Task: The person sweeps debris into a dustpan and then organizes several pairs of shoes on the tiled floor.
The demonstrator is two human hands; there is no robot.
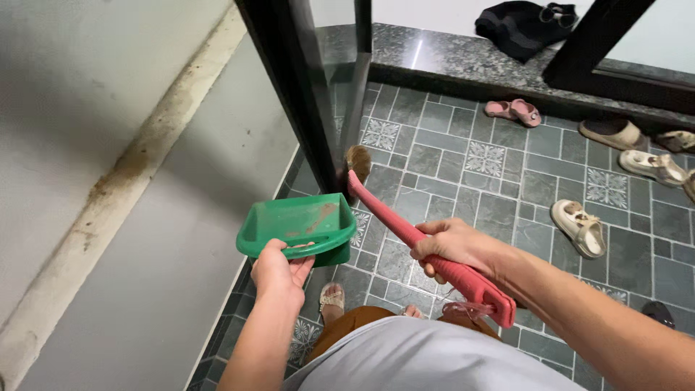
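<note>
The left hand [281, 271] holds a green plastic dustpan [298, 226] by its rear edge, its grip pinching the rim with the thumb on top and the fingers curled beneath. The dustpan hangs in the air above the floor, roughly level, with brownish dirt streaks on its inner face. The right hand [455, 245] has its grip wrapped tight around the handle of a pink plastic hand broom [427, 250], which runs diagonally from a flat end near the person's waist up to the brown bristle head [357, 161]. The bristles press against the foot of a dark metal door frame [300, 94], just beyond the dustpan's far corner.

The floor [449, 195] is laid with grey-green stone-look tiles, some carrying pale flower patterns. A sandalled foot [332, 300] shows beneath the dustpan. A pair of pink slippers [514, 110] lies near a dark speckled stone step [449, 61], and cream sandals [579, 228] sit well apart to the right among other footwear. A dark bundle of cloth [523, 25] rests on the step. A grey wall [108, 181] with a stained ledge fills the left.
</note>
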